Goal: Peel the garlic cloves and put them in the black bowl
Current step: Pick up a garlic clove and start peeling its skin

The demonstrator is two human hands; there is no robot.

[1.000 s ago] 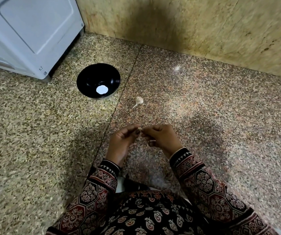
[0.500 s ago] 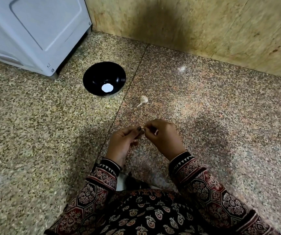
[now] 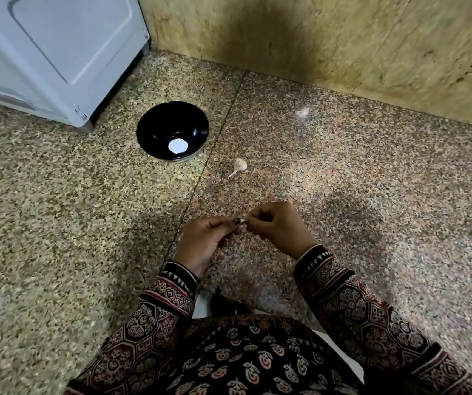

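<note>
My left hand (image 3: 205, 238) and my right hand (image 3: 279, 228) meet fingertip to fingertip above the floor, both pinching a small pale garlic clove (image 3: 244, 222), mostly hidden by the fingers. A whole garlic bulb (image 3: 240, 164) with a short stem lies on the floor beyond my hands. The black bowl (image 3: 155, 129) stands further back to the left, with a white glare spot on its bottom and no cloves visible inside.
A white appliance (image 3: 58, 52) stands at the back left on small feet, close to the bowl. A yellowish stone wall (image 3: 343, 47) runs along the back. The speckled granite floor (image 3: 371, 195) has a seam running from the wall toward my left hand.
My hands stay joined on the clove, the right hand's fingers curling tighter over it. The camera has shifted, so the bowl and bulb appear slightly further right in view.
</note>
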